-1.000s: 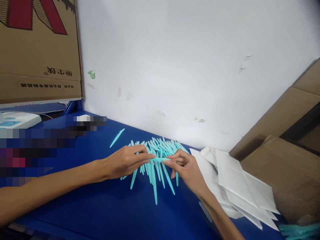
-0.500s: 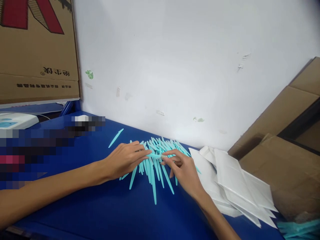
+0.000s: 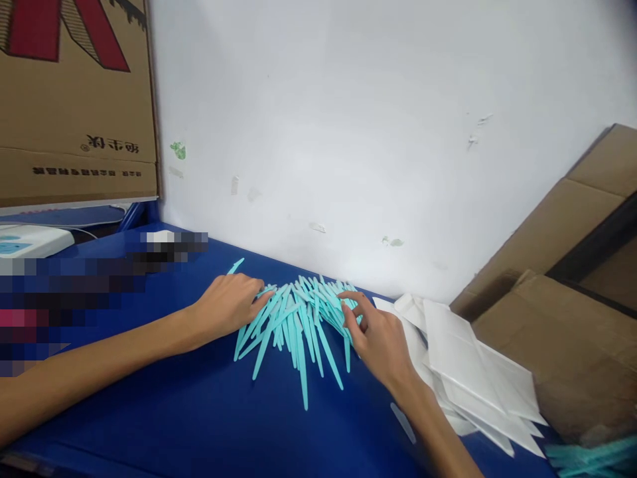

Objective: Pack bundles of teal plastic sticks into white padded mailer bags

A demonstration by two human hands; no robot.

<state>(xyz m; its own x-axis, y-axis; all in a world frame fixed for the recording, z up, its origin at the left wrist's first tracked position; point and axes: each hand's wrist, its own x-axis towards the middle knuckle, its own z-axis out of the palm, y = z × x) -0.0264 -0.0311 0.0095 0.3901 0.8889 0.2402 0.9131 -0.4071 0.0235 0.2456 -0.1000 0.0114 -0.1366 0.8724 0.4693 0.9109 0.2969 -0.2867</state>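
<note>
Slim turquoise eyebrow razors (image 3: 298,332) lie in a fanned heap on the blue tabletop (image 3: 239,418). At the heap's left side is my left hand (image 3: 236,302), thumb and fingers closed around one turquoise razor, most of which is hidden. My right hand (image 3: 375,332) hovers at the heap's right side, its thumb and index finger apart and curved over the razors. Behind my left hand lies a single razor (image 3: 237,265), apart from the others. A translucent strip (image 3: 403,423) shows beside my right forearm.
White paper envelopes or sheets (image 3: 468,358) are stacked right of the heap. Brown cardboard boxes (image 3: 552,358) stand at the right, and a large printed carton (image 3: 74,113) at the upper left. A white device (image 3: 34,239) sits at the left. The white wall (image 3: 318,133) borders the table's back.
My hands have parted from the razor they held together above the heap. The left moved left, the right slightly right and down. The translucent strip has appeared by my right forearm.
</note>
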